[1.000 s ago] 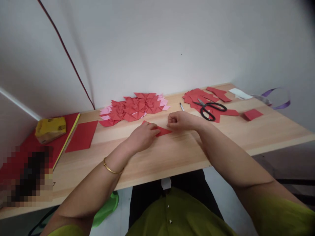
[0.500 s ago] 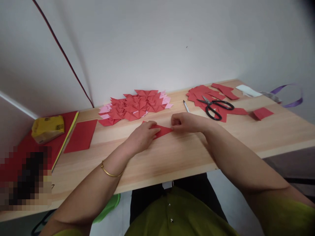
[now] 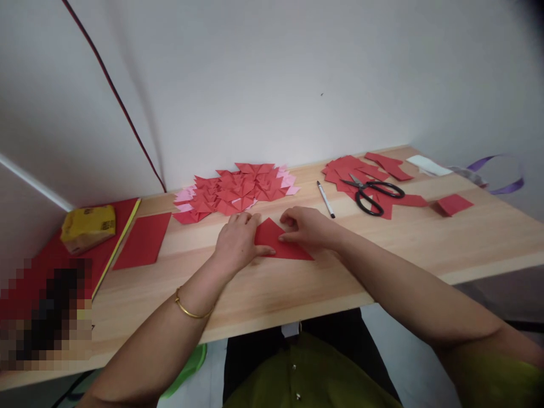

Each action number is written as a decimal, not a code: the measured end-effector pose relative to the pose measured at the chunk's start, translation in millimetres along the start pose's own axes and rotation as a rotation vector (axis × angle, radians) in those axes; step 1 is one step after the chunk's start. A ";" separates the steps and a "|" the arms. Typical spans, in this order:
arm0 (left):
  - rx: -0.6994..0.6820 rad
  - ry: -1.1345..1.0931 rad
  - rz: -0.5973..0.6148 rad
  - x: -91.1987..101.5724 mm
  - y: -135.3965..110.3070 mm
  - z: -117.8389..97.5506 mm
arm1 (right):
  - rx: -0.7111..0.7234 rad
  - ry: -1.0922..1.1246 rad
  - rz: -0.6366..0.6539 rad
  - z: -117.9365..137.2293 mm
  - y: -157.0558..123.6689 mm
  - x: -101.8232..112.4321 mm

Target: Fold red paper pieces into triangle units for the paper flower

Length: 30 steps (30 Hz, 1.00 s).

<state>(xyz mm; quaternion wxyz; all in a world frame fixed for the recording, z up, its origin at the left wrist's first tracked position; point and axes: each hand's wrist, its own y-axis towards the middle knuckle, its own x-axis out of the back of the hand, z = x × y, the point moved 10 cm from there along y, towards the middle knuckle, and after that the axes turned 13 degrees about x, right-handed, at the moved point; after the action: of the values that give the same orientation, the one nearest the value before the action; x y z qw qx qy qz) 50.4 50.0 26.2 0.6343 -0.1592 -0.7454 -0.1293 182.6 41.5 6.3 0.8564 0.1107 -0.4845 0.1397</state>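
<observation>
A red paper triangle (image 3: 272, 241) lies on the table in front of me, its point facing the wall and its long edge toward me. My left hand (image 3: 238, 241) grips the left side, with the thumb stretched across the lower edge and the fingers curled at the upper left. On the other side, my right hand (image 3: 304, 226) has its thumb pressed on the paper and its fingers curled above it. Whether those fingertips pinch the paper's edge is partly hidden.
Folded red and pink paper pieces (image 3: 238, 190) are heaped by the wall. Black-handled scissors (image 3: 374, 190) rest on red paper pieces (image 3: 348, 170), near a marker (image 3: 325, 198). At left lie red sheets (image 3: 142, 241) and a yellow packet (image 3: 89, 226) beside a yellow strip (image 3: 117, 249).
The paper has turned and now shows a larger triangle pointing at the wall. My right hand has come down and inward onto it; my left hand has shifted left. The view has tilted slightly.
</observation>
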 end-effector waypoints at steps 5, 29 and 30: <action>-0.045 -0.009 -0.010 0.0 -1.8 -8.1 | -0.060 -0.013 0.050 5.9 -2.8 -0.8; 0.349 -1.751 0.080 -6.3 8.8 32.2 | 0.178 0.873 -0.532 16.7 -3.7 36.6; 0.348 -1.749 0.070 -4.2 8.3 32.9 | 0.180 0.896 -0.530 16.7 -3.4 36.4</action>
<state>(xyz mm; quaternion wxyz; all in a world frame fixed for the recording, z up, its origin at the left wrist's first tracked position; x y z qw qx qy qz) 24.6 70.3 16.7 -0.1428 -0.1250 -0.9665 0.1726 188.4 37.6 45.9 0.9725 0.2323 -0.0125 -0.0070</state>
